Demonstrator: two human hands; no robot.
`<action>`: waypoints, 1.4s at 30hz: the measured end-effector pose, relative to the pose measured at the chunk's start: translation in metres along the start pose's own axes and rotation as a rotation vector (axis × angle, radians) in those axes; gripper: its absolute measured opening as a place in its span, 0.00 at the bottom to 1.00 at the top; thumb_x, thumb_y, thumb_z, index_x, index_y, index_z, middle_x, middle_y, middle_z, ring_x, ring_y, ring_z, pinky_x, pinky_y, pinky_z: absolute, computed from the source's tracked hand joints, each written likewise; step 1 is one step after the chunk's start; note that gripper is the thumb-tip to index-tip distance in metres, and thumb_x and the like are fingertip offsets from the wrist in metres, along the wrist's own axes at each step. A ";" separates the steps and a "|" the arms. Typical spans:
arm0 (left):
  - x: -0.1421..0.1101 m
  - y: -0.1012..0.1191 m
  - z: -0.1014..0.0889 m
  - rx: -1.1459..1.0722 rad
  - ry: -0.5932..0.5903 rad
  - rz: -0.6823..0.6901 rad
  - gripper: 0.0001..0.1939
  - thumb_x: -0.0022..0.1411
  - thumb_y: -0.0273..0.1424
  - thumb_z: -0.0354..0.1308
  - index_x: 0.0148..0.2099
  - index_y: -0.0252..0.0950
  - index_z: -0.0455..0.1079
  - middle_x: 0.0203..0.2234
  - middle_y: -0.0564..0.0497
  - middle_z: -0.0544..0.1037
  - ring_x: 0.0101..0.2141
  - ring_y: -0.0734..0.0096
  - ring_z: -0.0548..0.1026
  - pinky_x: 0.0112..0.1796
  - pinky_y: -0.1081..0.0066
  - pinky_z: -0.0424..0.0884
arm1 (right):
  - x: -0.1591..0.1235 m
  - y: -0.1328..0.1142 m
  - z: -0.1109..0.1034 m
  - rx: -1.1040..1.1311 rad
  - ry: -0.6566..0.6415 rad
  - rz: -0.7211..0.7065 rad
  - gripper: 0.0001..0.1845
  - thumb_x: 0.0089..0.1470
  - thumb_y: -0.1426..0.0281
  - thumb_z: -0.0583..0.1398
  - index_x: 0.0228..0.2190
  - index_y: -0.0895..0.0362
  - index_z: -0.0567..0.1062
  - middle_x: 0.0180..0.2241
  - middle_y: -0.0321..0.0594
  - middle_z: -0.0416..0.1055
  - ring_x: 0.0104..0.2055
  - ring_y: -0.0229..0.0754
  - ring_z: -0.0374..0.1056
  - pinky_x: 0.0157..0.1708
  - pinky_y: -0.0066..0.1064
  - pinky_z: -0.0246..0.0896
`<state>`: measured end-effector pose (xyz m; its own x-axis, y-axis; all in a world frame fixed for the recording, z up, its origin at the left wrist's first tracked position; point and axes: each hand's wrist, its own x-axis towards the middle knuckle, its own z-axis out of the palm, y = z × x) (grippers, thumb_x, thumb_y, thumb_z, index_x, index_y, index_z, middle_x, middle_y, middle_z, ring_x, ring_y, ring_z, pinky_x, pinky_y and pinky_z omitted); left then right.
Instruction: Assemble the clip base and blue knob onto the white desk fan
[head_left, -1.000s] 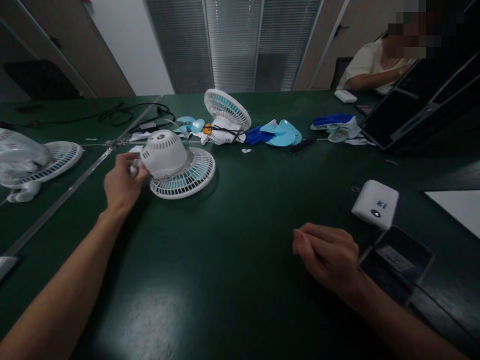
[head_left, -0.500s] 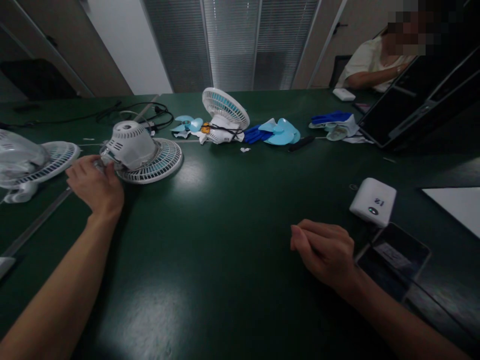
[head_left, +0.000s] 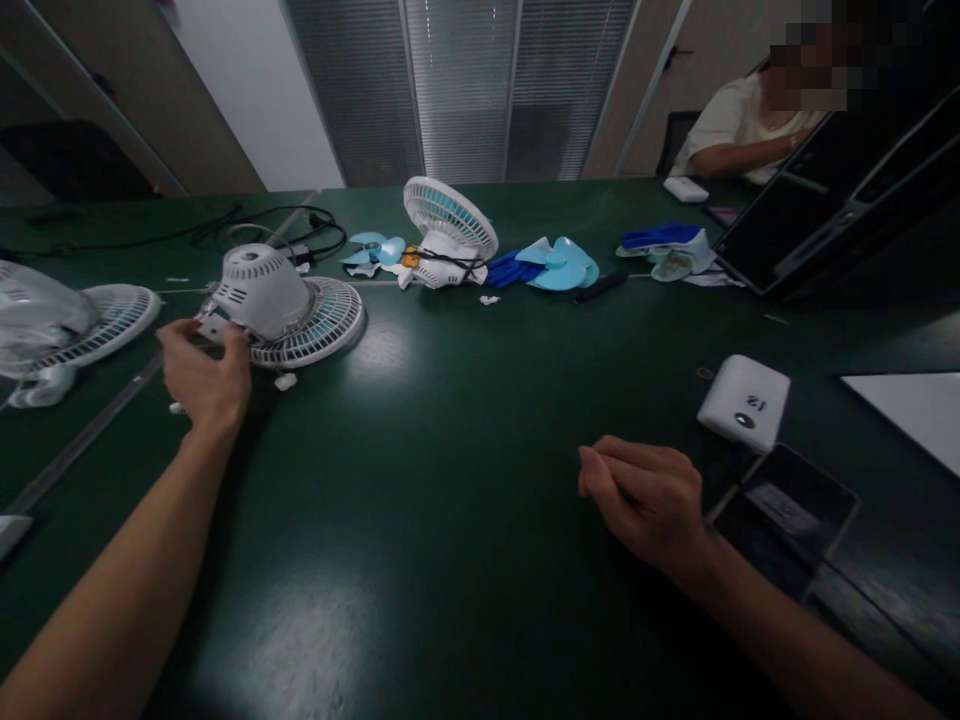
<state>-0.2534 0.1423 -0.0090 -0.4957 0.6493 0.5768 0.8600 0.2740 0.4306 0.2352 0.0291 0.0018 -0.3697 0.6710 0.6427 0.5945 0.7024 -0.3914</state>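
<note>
My left hand (head_left: 204, 378) rests at the left of the dark green table (head_left: 465, 560), its fingertips touching the base of a small white desk fan (head_left: 279, 305) that lies face down on its grille. The fingers are curled against the fan's neck. A small white piece (head_left: 286, 381) lies on the table just right of that hand. My right hand (head_left: 646, 500) rests on the table at the right with fingers loosely curled, and nothing shows in it.
Another white fan (head_left: 448, 232) stands at the back, with light blue fan blades (head_left: 561, 265), blue gloves (head_left: 660, 238) and black cables (head_left: 270, 228) around it. A bagged fan (head_left: 52, 325) sits far left. A white box (head_left: 744, 402) and a phone (head_left: 795, 505) lie near my right hand. A person (head_left: 750, 125) sits at back right.
My left hand has dragged the face-down fan leftward across the table and now sits a little lower beside it. A small white piece now lies by the hand. The right hand stayed still.
</note>
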 end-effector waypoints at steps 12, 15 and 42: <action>-0.021 0.036 0.002 -0.082 -0.343 0.116 0.23 0.69 0.42 0.55 0.53 0.26 0.72 0.34 0.49 0.77 0.34 0.64 0.71 0.34 0.71 0.62 | -0.002 0.000 0.001 0.033 -0.033 0.024 0.21 0.65 0.76 0.57 0.19 0.58 0.71 0.19 0.33 0.66 0.18 0.29 0.59 0.19 0.26 0.50; -0.030 0.049 0.003 -0.125 -0.403 0.177 0.23 0.69 0.40 0.54 0.54 0.26 0.72 0.36 0.47 0.79 0.34 0.63 0.72 0.35 0.70 0.64 | -0.002 0.000 0.001 0.046 -0.048 0.022 0.21 0.65 0.77 0.57 0.19 0.59 0.71 0.19 0.33 0.65 0.18 0.29 0.58 0.20 0.27 0.49; -0.057 0.129 -0.041 -0.139 -0.752 0.739 0.23 0.73 0.48 0.49 0.56 0.36 0.71 0.50 0.42 0.77 0.50 0.48 0.73 0.51 0.48 0.68 | -0.006 0.003 0.002 0.032 -0.058 0.002 0.19 0.64 0.77 0.58 0.20 0.59 0.73 0.22 0.36 0.70 0.20 0.30 0.64 0.21 0.26 0.54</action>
<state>-0.1195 0.1113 0.0422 0.3871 0.9062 0.1703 0.8720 -0.4198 0.2518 0.2376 0.0278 -0.0046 -0.4099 0.6847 0.6026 0.5728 0.7074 -0.4142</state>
